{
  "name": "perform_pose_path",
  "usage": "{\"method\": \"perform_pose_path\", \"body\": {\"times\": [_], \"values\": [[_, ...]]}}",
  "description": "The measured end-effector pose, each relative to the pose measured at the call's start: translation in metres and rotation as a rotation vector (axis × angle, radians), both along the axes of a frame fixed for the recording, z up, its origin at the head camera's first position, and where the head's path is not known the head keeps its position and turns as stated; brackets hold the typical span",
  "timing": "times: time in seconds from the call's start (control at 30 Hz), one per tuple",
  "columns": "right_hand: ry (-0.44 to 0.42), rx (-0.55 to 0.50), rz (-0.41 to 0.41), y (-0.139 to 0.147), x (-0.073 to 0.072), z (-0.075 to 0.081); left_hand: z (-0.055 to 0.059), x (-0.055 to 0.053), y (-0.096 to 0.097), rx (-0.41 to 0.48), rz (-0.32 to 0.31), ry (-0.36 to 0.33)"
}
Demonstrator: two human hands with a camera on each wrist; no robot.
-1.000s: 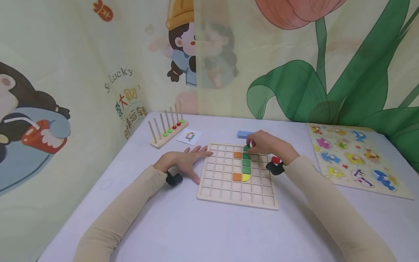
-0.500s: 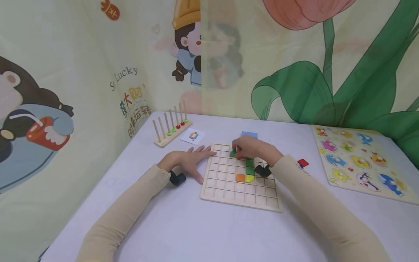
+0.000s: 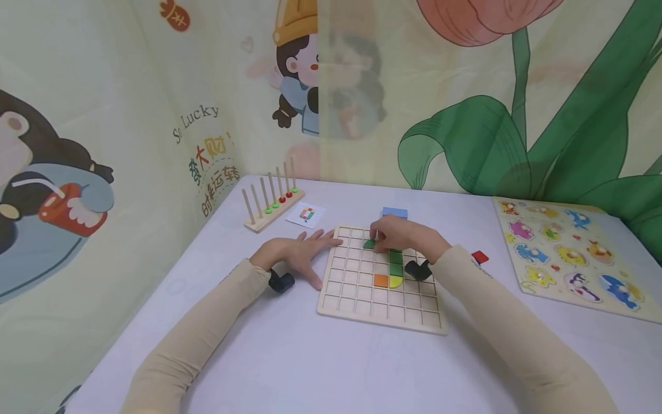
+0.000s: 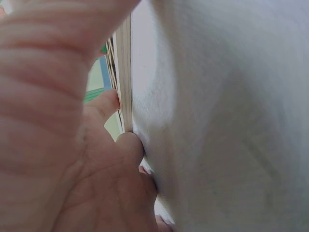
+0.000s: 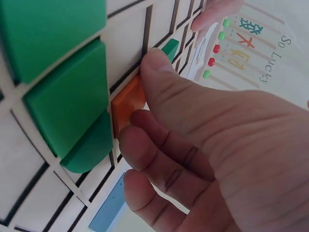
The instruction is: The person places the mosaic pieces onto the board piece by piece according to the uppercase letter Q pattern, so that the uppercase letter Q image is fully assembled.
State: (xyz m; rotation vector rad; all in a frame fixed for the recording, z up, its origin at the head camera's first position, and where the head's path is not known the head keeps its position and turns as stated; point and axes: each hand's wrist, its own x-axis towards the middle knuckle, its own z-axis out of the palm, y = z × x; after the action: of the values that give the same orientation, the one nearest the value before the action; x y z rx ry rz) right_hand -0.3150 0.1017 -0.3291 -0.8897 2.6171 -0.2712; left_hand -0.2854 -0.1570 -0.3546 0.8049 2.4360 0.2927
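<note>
Step in hand, by judgement: seating a rounded green piece [image 3: 369, 244] on the pale wood board [image 3: 363, 306], beside the orange square [image 5: 129, 104]; next calls for squaring it flush in its cell. Right hand [image 3: 400, 233]: thumb and bent fingers apart, no grip seen; contact unclear. Left hand [image 3: 297, 256] spread, touching board's edge. Both pieces smooth, flat; board ridged; tabletop [image 3: 248, 356] white

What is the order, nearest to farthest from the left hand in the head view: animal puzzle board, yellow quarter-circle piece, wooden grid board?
1. Wooden grid board, touching the left hand
2. Yellow quarter-circle piece, on that board
3. Animal puzzle board, far right
</note>
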Motion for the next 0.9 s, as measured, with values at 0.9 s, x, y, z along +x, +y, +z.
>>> {"method": "perform_pose_path", "body": {"times": [0.9], "values": [[0.046, -0.026, 0.023, 0.0, 0.0055, -0.0041, -0.0011, 0.0001, -0.0003, 0.006, -0.013, 0.014]]}}
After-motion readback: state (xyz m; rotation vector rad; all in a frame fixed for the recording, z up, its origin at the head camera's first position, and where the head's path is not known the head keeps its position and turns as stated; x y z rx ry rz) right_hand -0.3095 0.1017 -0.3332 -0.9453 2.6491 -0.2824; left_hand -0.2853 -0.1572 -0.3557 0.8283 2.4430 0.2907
